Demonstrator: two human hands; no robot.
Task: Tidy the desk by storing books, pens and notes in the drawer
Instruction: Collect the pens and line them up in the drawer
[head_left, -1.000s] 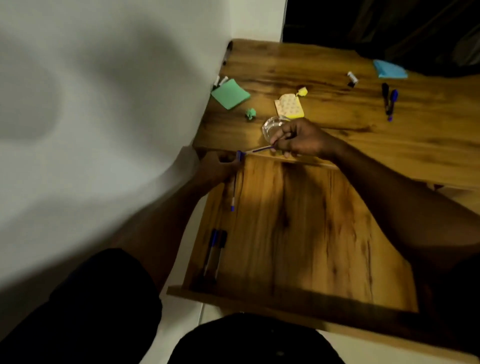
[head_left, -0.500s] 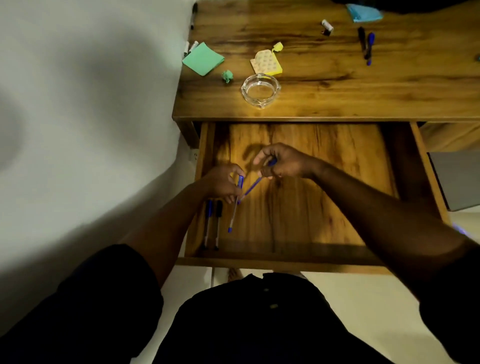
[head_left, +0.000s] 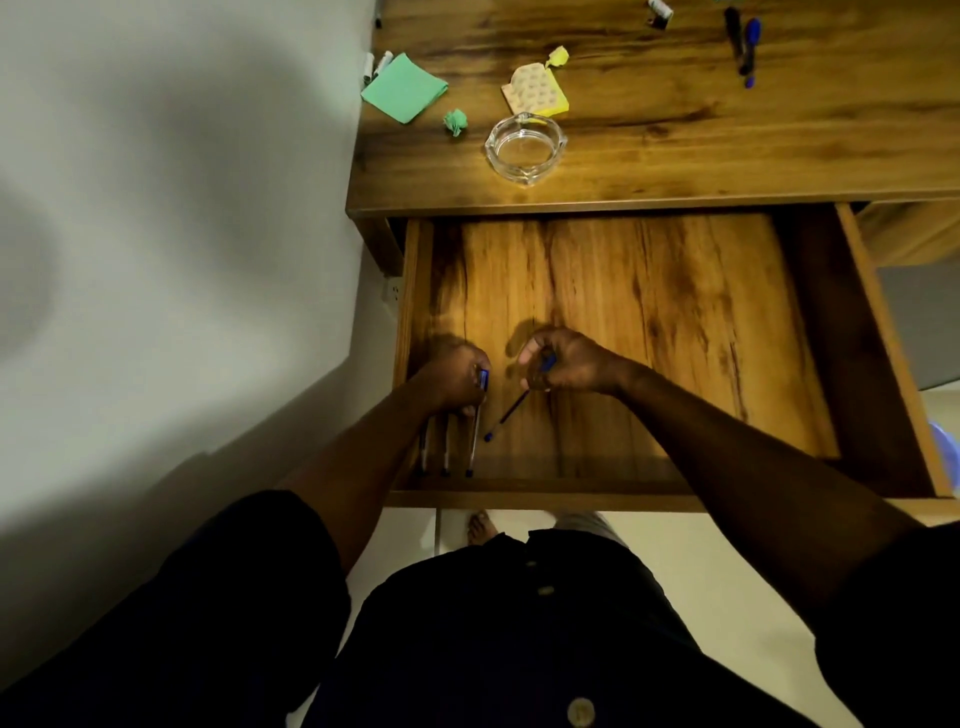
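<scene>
Low in drawer (head_left: 675, 312), pen (head_left: 475, 427) in left hand (head_left: 456, 378), second pen (head_left: 508, 414) in right hand (head_left: 569, 364)

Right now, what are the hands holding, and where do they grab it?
The left hand pinches a blue pen at its upper end; the right hand grips a second pen at its upper end too.

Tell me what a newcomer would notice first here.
The open drawer fills the middle; near its front-left corner the left hand grips a capped pen and the right hand a slanting pen. On the desk behind, a glass ashtray glints near green notes.
</scene>
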